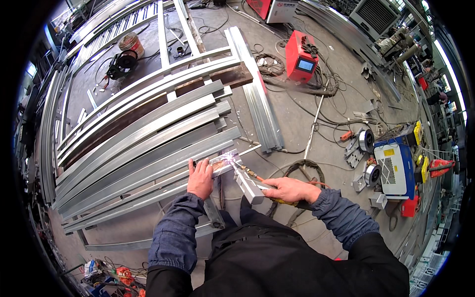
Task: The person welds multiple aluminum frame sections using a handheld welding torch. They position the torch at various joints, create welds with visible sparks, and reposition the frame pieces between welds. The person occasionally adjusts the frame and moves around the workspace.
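My right hand [293, 190] is closed around the handle of a welding torch [253, 173], its neck angled up and left. At its tip a bright violet-white arc [229, 157] glows on the metal. My left hand [200, 179] rests with fingers stretched over a galvanized steel profile [170, 184], just left of the arc. A short square steel tube [249, 187] juts from the arc toward me, beside the torch. Several long galvanized steel profiles [143, 123] lie side by side to the left, their ends near the left hand.
A red machine with a screen [301, 58] stands at the far right of centre, among looped cables [331, 89]. Nearer on the right is a blue-and-white machine [393, 169] beside wire spools [373, 174]. A rusty bucket [131, 44] and black reel [122, 64] sit inside the far-left frame.
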A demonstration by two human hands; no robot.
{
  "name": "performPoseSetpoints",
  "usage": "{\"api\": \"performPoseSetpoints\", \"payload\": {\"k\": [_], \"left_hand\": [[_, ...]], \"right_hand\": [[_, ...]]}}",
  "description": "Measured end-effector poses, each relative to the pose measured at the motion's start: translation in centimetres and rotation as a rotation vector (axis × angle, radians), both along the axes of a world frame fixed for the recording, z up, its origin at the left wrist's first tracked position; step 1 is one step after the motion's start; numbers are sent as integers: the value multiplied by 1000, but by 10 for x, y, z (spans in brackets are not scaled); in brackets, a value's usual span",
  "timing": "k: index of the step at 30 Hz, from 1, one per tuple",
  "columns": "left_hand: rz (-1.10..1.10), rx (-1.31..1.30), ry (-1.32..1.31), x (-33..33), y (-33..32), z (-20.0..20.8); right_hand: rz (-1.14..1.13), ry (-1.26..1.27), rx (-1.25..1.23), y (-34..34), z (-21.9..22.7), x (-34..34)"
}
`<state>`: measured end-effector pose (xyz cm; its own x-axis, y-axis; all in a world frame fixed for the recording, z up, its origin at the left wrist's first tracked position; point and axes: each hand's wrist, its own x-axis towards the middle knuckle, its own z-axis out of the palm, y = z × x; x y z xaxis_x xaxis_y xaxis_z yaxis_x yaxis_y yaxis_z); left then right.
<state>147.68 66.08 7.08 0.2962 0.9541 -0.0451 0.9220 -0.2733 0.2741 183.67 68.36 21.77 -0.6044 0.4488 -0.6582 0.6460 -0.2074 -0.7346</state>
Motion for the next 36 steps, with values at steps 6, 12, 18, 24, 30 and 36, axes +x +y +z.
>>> {"api": "performPoseSetpoints", "payload": {"k": [6, 12, 18, 24, 30, 36], "left_hand": [[2, -21, -10, 2, 1, 2], [0, -8, -5, 1, 1, 2], [2, -5, -12, 2, 1, 2], [1, -5, -6, 3, 1, 3], [5, -2, 5, 5, 1, 4], [11, -14, 14, 5, -1, 5]], "right_hand": [[-20, 14, -2, -1, -2, 0], [-22, 18, -21, -1, -3, 1], [-26, 32, -2, -2, -4, 2], [-18, 41, 19, -2, -9, 5], [-23, 48, 7, -1, -5, 8], [-16, 49, -2, -2, -7, 8]]}}
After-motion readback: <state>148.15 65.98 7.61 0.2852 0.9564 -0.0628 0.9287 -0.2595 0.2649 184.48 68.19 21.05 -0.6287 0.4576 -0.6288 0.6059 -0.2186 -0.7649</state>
